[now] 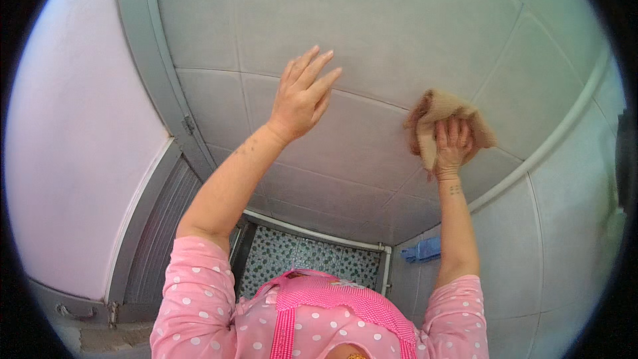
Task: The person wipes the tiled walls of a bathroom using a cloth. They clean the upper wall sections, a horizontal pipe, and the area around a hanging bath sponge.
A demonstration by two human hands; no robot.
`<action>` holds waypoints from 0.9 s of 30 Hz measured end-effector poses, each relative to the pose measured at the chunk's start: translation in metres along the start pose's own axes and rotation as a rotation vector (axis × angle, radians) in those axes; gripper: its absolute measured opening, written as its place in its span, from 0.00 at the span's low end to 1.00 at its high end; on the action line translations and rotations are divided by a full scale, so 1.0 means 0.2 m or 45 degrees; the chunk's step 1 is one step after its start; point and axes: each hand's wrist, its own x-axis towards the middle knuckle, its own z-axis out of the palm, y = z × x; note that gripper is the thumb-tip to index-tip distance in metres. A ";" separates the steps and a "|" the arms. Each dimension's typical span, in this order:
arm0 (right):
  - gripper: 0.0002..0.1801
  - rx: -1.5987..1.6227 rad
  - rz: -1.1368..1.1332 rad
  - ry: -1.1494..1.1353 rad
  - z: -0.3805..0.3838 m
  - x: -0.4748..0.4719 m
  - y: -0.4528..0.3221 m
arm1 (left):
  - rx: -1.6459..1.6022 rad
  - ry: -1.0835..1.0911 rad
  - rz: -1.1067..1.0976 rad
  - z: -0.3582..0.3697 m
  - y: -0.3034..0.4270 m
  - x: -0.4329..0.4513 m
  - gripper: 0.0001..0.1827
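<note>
A crumpled tan cloth (431,109) lies against the tiled wall (349,20), under the palm and fingers of my right hand (452,142). That hand presses it flat near a tile joint, and part of the cloth bunches up to the left of my fingers. My left hand (303,94) is raised before the same wall, its fingers spread and nothing in it. Whether its fingertips touch the tiles I cannot tell.
A white pipe (546,152) runs along the corner at the right. Below it a blue object (422,250) is fixed or resting by the side wall. At left stand a grey door frame (169,85) and a door (164,239). The floor (309,254) has a pebble pattern.
</note>
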 end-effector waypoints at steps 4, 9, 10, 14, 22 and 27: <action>0.44 -0.087 0.439 0.046 -0.11 -0.09 0.24 | 0.239 -0.097 0.179 0.19 -0.07 0.15 0.29; 0.47 0.154 0.796 0.156 -0.08 -0.25 0.14 | 0.500 -0.031 0.182 0.34 -0.10 0.13 0.33; 0.47 0.216 0.777 0.165 -0.07 -0.29 0.02 | 0.502 -0.023 0.195 0.34 -0.10 0.13 0.33; 0.48 0.144 0.792 -0.387 0.12 -0.79 -0.54 | 0.485 0.025 0.217 0.35 -0.08 0.15 0.33; 0.45 0.234 0.771 -0.568 0.17 -1.01 -0.74 | 0.485 -0.007 0.153 0.36 -0.10 0.14 0.34; 0.52 0.021 0.856 -0.192 0.01 -0.35 -0.12 | 0.486 0.004 0.160 0.35 -0.10 0.13 0.33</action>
